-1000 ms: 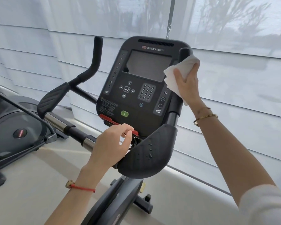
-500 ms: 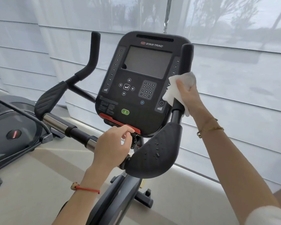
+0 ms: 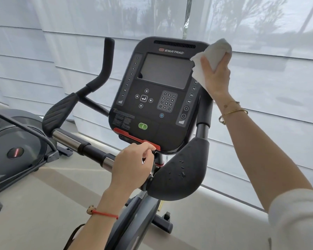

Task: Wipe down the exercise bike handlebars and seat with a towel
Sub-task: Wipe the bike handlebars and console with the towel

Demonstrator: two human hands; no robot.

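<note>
The pale beige smooth floor (image 3: 34,204) carries the dark grey exercise bike's base bar (image 3: 162,225), which rests directly on it. To the left of that bar, a second dark grey machine with a round red-badged housing (image 3: 16,152) also stands on the floor.

Hidden from you: right handlebar tip, wrapped under towel (image 3: 214,51) and your right hand (image 3: 216,76). Seat out of frame. Neighbouring machine (image 3: 16,141) cut off at left edge.

head view | faces forward and down | close on console (image 3: 163,91) | edges perhaps wide-angle bent
</note>
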